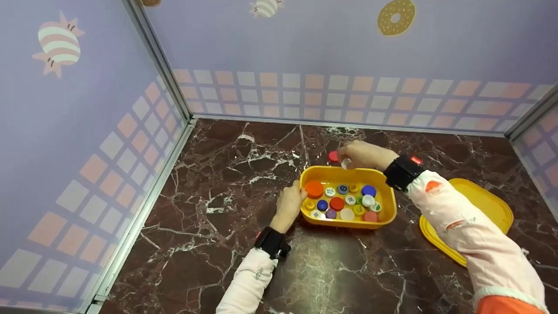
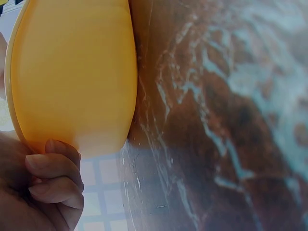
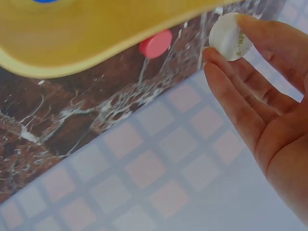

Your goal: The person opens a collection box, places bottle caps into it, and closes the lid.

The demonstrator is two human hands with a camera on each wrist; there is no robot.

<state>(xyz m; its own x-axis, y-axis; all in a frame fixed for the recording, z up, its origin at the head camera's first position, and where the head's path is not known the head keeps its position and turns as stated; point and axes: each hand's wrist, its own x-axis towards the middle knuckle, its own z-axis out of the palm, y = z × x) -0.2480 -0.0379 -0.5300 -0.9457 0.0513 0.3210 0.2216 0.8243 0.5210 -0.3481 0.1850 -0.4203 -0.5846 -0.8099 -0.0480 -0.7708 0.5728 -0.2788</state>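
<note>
A yellow plastic box (image 1: 344, 223) stands on the dark marbled table with several bottle caps of mixed colours inside, among them an orange cap (image 1: 314, 189) and a blue cap (image 1: 369, 191). My left hand (image 1: 289, 205) grips the box's left end at the rim; in the left wrist view its fingers (image 2: 55, 166) curl against the outer wall. Beyond the box's far rim, my right hand (image 1: 364, 155) pinches a white bottle cap (image 3: 231, 37) between thumb and fingertips. Just left of it on the table lies a red-pink cap (image 1: 333, 157).
To the right, a yellow lid (image 1: 484, 203) lies on the table, partly hidden beneath my right sleeve. Patterned wall panels (image 1: 283, 52) bound the table at the back and both sides.
</note>
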